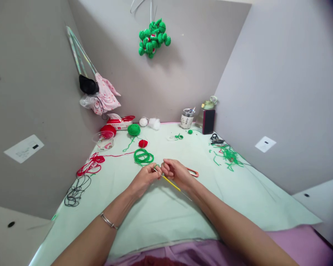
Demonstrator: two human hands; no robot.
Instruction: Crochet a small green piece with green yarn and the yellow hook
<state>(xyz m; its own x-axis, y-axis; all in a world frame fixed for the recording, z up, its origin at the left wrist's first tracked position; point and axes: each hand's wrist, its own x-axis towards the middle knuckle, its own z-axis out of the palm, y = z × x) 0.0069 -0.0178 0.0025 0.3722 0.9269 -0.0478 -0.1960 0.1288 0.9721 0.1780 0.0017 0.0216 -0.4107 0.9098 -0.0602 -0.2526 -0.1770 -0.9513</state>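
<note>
My left hand (145,178) and my right hand (175,170) meet over the middle of the pale green cloth (166,218). Between my left fingertips is a small bit of green yarn (156,166). A crochet hook with a yellow handle (171,183) runs from the fingertips down to the right, under my right hand; its thin metal end lies near my right wrist. The fingers of my right hand are curled, and what they grip is hard to make out. Just beyond my left hand lies a loose coil of green yarn (143,157). Orange-handled scissors (193,172) show beside my right wrist.
Red yarn (91,164) and dark cord (77,192) lie along the left edge. Green (133,129) and red balls (143,143), a tissue box (119,123), a pen cup (187,119) and a phone (208,122) stand farther back. Green scraps (229,156) lie right.
</note>
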